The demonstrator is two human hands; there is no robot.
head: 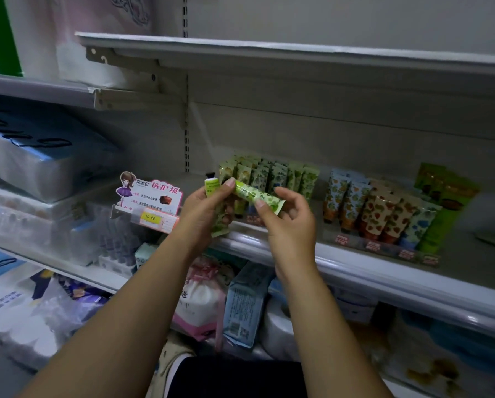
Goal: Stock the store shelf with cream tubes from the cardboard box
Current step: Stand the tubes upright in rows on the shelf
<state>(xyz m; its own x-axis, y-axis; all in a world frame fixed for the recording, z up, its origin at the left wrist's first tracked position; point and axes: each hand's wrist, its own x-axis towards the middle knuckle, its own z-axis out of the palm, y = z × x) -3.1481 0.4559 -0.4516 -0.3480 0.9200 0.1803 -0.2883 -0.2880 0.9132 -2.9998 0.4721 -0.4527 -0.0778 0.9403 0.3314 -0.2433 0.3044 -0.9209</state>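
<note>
Green leaf-print cream tube (pixel 254 196) horizontal before shelf (pixel 364 275); patterned tubes (pixel 381 211) stand in rows on it.

Shop, retail aisle: metal shelves (pixel 369 275) are hanging from a slotted upright (pixel 186 133). Cream tubes (pixel 384 214) are standing in rows facing out, a yellow price label (pixel 150 217) and a promotional card (pixel 151 193) are sitting at the shelf edge, and wrapped tissue packs (pixel 25 168) are lying stacked at the left.

The left hand (pixel 203 208) hides most of its tubes (pixel 220 224) (their print is too blurred to read)
</note>
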